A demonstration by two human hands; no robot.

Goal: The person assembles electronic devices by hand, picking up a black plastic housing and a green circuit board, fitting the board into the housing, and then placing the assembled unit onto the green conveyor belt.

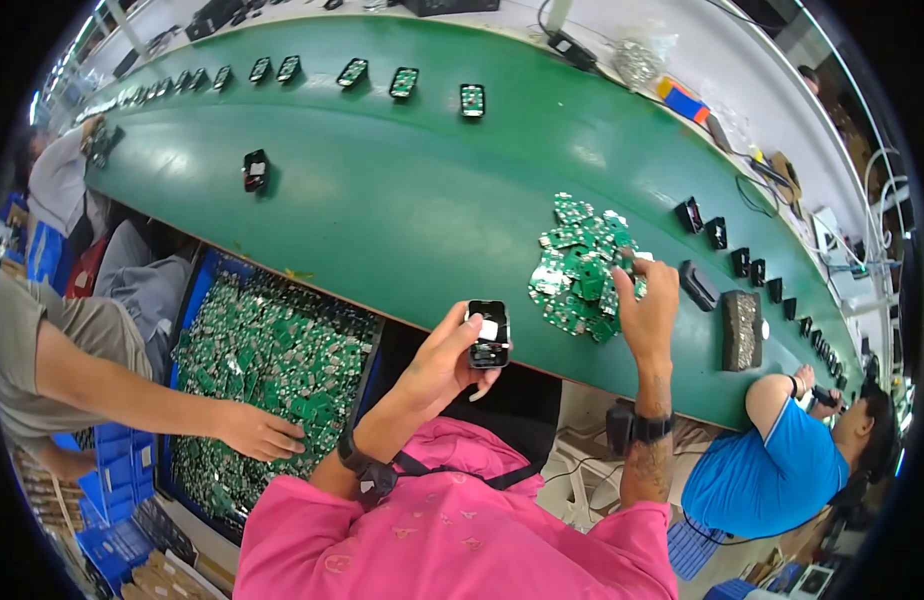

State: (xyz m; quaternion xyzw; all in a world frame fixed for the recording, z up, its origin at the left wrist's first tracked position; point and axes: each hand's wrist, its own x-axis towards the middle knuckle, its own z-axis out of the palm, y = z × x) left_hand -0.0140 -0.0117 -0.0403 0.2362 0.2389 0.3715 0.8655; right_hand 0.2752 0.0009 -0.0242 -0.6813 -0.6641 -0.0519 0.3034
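My left hand is wrapped around a small black plastic casing, open side up, with a white rectangle inside. The thumb presses on that white part, just off the table's front edge. At the right side of a heap of green circuit boards, my right hand has its thumb and fingers curled together. Whatever is between those fingertips is too small and partly hidden to make out. The boards lie loose and overlapping on the green table.
A co-worker's hand at left reaches over a blue bin of circuit boards. Casings with boards line the far side. More black casings, a black block and a rough brick stand right. A person in blue sits right.
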